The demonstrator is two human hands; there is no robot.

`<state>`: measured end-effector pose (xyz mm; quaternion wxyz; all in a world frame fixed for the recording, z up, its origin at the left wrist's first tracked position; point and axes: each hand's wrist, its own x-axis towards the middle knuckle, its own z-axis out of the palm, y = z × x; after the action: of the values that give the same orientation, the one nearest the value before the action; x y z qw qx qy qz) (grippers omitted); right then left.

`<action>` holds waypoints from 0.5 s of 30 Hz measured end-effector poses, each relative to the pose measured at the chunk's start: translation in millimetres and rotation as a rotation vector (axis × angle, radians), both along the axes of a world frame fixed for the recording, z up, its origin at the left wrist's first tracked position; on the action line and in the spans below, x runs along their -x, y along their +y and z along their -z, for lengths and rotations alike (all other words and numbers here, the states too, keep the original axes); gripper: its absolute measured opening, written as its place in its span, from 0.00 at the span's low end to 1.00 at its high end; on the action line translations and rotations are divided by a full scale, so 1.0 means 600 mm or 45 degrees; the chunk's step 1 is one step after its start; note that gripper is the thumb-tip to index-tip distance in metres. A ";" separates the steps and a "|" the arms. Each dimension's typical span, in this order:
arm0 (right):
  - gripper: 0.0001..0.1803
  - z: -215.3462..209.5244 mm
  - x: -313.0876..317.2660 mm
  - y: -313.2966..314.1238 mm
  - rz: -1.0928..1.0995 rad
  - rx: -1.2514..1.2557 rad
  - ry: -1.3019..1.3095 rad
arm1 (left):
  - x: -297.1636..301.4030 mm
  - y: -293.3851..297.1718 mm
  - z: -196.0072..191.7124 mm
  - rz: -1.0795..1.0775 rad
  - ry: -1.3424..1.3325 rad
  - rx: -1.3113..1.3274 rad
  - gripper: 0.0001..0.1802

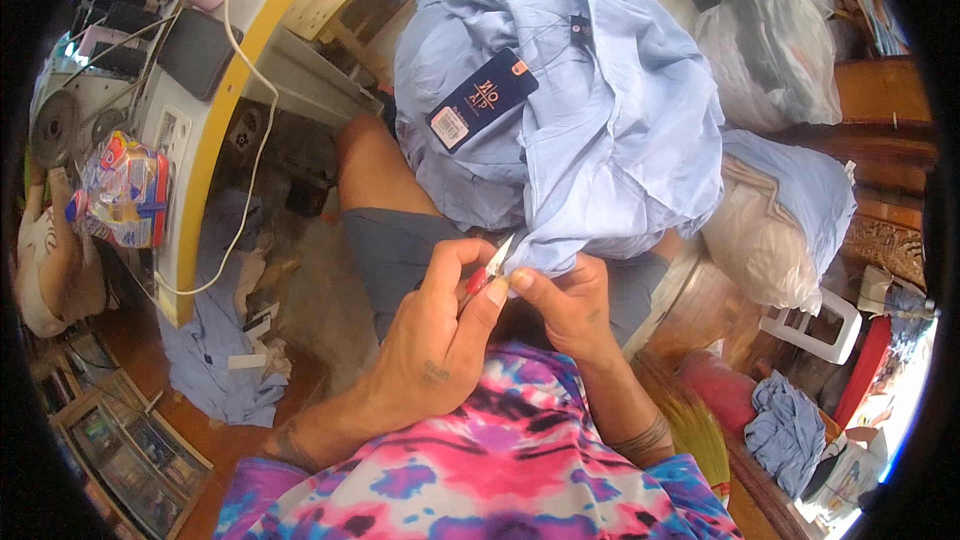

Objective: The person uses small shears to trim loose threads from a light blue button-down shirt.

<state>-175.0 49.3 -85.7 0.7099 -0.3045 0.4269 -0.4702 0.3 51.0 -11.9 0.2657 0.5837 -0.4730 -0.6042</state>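
A light-blue shirt (630, 130) lies bunched over my lap, with a dark hang tag (484, 100) on top of it. My left hand (440, 315) is closed around a small red-handled thread cutter (478, 279), its pointed silver blade angled up beside the cloth edge. Pinched in the fingers of my right hand (572, 308) is the near edge of the shirt. Both hands nearly meet at that edge, so the tool's lower end and the exact spot under the thumbs are hidden.
To the left stands a yellow-edged table (205, 170) with a sewing machine, a white cable (262, 130) and a colourful plastic packet (124, 190). More blue garments (225, 350) lie on the floor. Filled plastic bags (770, 45) and a white stool (825, 328) are at right.
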 end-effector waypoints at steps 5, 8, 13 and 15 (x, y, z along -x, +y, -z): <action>0.08 0.007 0.011 -0.002 -0.084 -0.003 0.051 | 0.003 0.000 0.012 -0.006 0.042 0.012 0.19; 0.07 0.005 0.024 -0.005 -0.140 0.085 0.229 | 0.004 -0.005 0.005 0.015 0.035 -0.021 0.19; 0.08 0.004 0.027 0.000 -0.114 0.091 0.144 | 0.007 -0.008 -0.005 -0.009 0.158 -0.109 0.18; 0.08 0.000 0.026 -0.004 -0.096 0.038 0.036 | 0.008 -0.008 -0.006 -0.014 0.132 -0.080 0.17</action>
<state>-190.6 47.0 -85.7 0.7163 -0.3376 0.4182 -0.4450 -4.7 45.9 -8.4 0.2748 0.5622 -0.4363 -0.6466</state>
